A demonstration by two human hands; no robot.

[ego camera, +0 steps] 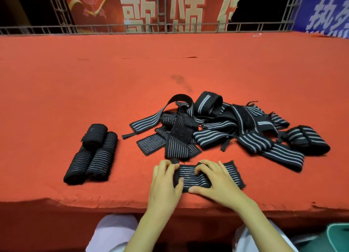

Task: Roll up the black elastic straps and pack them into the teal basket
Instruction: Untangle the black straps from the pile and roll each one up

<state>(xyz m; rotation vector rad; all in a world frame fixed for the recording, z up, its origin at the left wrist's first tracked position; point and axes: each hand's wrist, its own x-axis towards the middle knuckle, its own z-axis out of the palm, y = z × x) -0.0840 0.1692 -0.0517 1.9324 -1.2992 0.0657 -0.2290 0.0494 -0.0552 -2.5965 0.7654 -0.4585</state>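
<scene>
A black elastic strap point(232, 173) with thin grey stripes lies near the front edge of the red table, partly rolled at its left end. My left hand point(166, 182) grips the rolled end, fingers curled over it. My right hand point(213, 180) pinches the strap's middle, thumb at the near edge and fingers over the far edge. Several finished rolls point(92, 153) lie together at the left. A loose pile of unrolled straps point(222, 127) sits beyond my hands. A corner of the teal basket point(338, 236) shows at the bottom right, below the table.
The red felt table point(132, 72) stretches far back to a metal truss rail point(170, 28) with red and blue banners behind it. The table's front edge point(75, 200) runs just below my hands. My knees in light trousers show under it.
</scene>
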